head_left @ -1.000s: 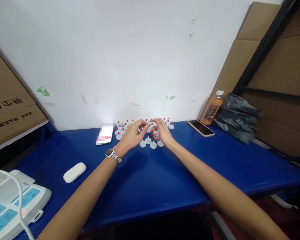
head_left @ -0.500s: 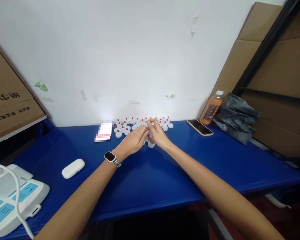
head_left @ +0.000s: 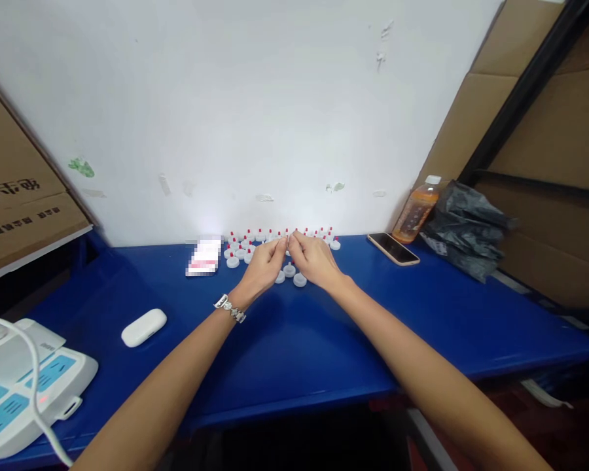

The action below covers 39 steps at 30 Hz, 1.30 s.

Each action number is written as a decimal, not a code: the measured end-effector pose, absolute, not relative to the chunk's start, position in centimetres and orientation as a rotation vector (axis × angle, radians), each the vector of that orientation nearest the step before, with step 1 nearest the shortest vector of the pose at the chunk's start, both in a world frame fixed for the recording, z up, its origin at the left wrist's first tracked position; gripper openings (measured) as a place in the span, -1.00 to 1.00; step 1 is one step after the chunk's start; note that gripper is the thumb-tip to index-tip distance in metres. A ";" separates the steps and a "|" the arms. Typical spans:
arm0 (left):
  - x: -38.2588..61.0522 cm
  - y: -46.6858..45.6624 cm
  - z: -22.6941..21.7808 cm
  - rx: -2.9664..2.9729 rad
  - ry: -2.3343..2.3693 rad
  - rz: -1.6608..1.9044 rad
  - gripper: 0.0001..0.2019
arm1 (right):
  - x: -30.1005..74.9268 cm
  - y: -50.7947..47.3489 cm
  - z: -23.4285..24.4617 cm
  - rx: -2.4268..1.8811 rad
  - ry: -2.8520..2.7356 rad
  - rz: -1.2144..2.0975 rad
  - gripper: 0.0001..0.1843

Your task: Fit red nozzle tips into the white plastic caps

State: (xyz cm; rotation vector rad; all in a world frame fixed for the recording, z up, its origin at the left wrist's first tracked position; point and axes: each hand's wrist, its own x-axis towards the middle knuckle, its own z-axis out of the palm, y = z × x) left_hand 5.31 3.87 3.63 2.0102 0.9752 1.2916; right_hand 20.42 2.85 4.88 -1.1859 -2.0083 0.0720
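Near edge, left: white power strip [head_left: 27, 383] with blue panels, a white cable [head_left: 39, 418] looping over it. Just beyond it, a white earbud case [head_left: 144, 327] lies on the blue table [head_left: 294, 353]. The table is glossy, runs the full width, and is bare through the middle apart from the two forearms.

Left hand [head_left: 264, 265], watch [head_left: 230, 309] on its wrist, and right hand [head_left: 315, 260] meet at the back of the table. Fingers of both are drawn narrow, tips pinched together and touching. Cannot tell what, if anything, sits between them: too small.

Caps [head_left: 240, 252], white with red tips, stand in rows close to the wall, behind and beside the hands. A few lie loose just under the right hand.

Left of the caps: a blurred card [head_left: 203, 258]. Right: a phone [head_left: 392, 248] lying flat, then an orange bottle [head_left: 415, 212] and a black bag [head_left: 464, 226].

Behind: white wall [head_left: 250, 111], scuffed, with tape scraps. Cardboard box [head_left: 19, 203] at left, cardboard sheets [head_left: 554, 131] and a black post [head_left: 520, 91] leaning at right.
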 end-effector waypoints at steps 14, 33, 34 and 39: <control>0.1 8.5 0.5 2.520 1.355 0.828 -0.74 | 22.8 4.7 3.4 -1.274 -2.012 0.155 -0.61; 2.5 3.5 2.0 2.575 1.217 1.064 -0.79 | 24.3 0.3 3.2 -1.564 -2.055 0.106 -0.69; 2.7 3.3 2.1 2.582 1.189 1.047 -0.79 | 24.7 -0.5 3.0 -1.570 -2.111 0.082 -0.70; 3.2 2.9 2.2 2.601 1.095 0.983 -0.76 | 25.7 -3.0 1.8 -1.520 -2.333 -0.054 -0.79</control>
